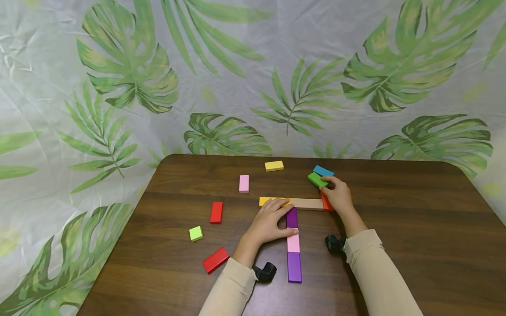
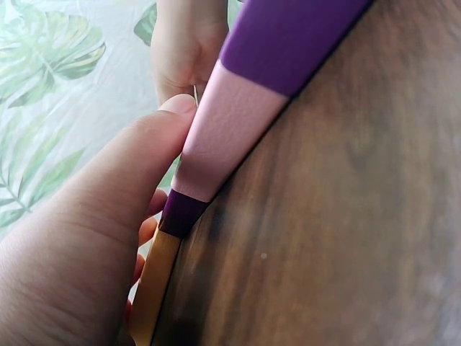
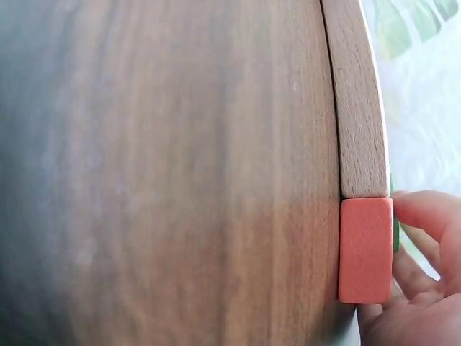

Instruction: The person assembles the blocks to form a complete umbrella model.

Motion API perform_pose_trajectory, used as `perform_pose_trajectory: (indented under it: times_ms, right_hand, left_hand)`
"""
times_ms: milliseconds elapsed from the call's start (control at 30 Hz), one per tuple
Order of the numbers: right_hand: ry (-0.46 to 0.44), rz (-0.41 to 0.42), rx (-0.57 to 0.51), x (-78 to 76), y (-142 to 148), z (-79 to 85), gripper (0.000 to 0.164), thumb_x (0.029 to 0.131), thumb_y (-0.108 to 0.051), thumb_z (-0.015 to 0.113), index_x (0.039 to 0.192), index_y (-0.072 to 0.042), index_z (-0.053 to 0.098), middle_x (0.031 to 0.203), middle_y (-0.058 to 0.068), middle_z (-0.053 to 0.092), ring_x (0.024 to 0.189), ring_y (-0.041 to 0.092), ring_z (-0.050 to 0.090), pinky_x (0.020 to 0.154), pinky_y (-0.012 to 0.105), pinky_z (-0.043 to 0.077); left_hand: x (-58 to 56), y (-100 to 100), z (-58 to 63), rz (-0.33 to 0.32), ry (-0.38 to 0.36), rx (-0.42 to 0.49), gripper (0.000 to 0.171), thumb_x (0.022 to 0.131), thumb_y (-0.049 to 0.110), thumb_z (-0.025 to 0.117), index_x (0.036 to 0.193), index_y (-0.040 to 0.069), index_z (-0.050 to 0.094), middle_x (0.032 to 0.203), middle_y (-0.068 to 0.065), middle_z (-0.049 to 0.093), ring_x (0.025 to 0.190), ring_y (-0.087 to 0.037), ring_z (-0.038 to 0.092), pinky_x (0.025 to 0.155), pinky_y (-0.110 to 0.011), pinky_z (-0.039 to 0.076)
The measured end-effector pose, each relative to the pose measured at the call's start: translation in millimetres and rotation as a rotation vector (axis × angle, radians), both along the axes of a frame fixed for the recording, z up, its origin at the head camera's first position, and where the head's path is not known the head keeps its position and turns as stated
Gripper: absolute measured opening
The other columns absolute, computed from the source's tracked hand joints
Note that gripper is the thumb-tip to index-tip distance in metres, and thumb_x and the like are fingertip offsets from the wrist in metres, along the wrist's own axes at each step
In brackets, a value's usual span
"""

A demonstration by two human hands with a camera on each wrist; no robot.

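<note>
My left hand (image 1: 269, 223) rests over the row of blocks. Its fingers touch the yellow block (image 1: 264, 201) near the top purple block (image 1: 291, 218), and its thumb lies on the pink block (image 1: 293, 244). Below that is a second purple block (image 1: 294, 266). The left wrist view shows the thumb beside this pink block (image 2: 230, 130). My right hand (image 1: 337, 194) pinches a green block (image 1: 316, 179) between thumb and fingers. Right by it are a blue block (image 1: 323, 170) and a red-orange block (image 1: 327, 202), which meets a plain wooden block (image 1: 307, 204).
Loose on the brown table (image 1: 415, 228) lie a yellow block (image 1: 274, 166), a pink block (image 1: 243, 184), a red block (image 1: 216, 213), a lime cube (image 1: 195, 233) and another red block (image 1: 215, 260). A leaf-patterned cloth (image 1: 221, 87) hangs behind the table.
</note>
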State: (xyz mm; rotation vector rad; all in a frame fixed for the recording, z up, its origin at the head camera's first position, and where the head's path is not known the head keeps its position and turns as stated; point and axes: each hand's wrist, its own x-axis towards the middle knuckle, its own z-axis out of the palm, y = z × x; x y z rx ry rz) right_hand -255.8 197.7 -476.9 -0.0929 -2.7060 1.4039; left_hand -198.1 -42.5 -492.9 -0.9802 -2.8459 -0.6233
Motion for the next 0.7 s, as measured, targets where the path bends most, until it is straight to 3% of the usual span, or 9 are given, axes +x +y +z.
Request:
perform_pose_trajectory:
  times_ms: [700]
  right_hand:
    - [-0.057,-0.016,-0.078,-1.0,2.0,-2.1,0.034,0.091,-0.009,0.050,0.123,0.001,0.051,0.121,0.023,0.048,0.110,0.034,0.043,0.090,0.045,0.037]
  left_hand:
    - [0.3,-0.1,0.0,0.002,-0.013,-0.001,0.073,0.075,0.063,0.056,0.134,0.021,0.044,0.140,0.004,0.034,0.131,-0.018,0.021,0.107,-0.035,0.010]
